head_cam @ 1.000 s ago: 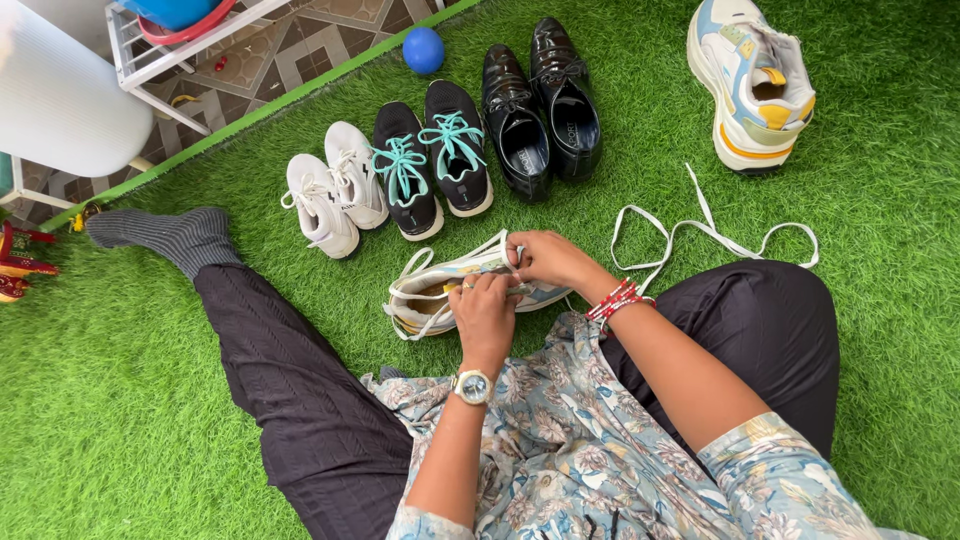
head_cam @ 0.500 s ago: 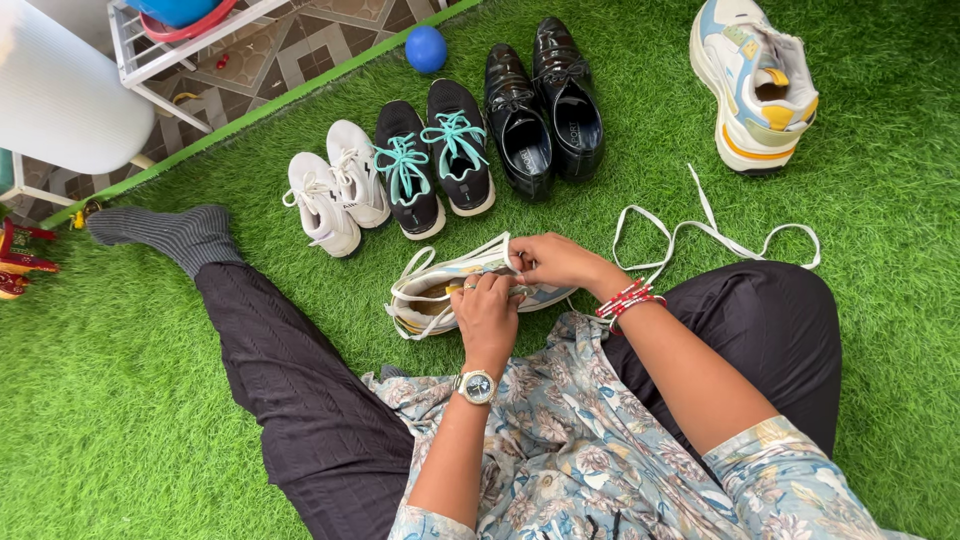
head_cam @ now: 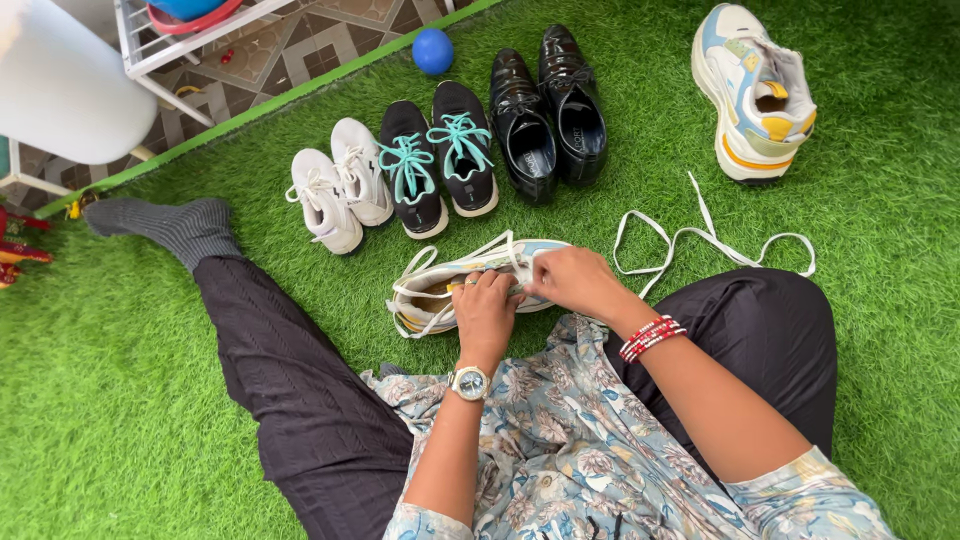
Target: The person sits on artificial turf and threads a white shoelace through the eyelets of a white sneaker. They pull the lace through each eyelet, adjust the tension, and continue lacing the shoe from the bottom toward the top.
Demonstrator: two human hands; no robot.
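From the head camera we see the pastel sneaker (head_cam: 440, 285) lying on its side on the green turf (head_cam: 120, 400), just ahead of our lap. Our left hand (head_cam: 485, 310) clamps its upper from six o'clock, and our right hand (head_cam: 572, 280) pinches its white lace (head_cam: 500, 245) at three o'clock. A loose white lace (head_cam: 700, 238) lies farther toward three o'clock, with its matching sneaker (head_cam: 752, 90) at one o'clock.

Glossy black shoes (head_cam: 548, 112) are gleaming, probably leather, on rough artificial grass (head_cam: 120, 400); a cloth lace (head_cam: 700, 235) is lying matt.
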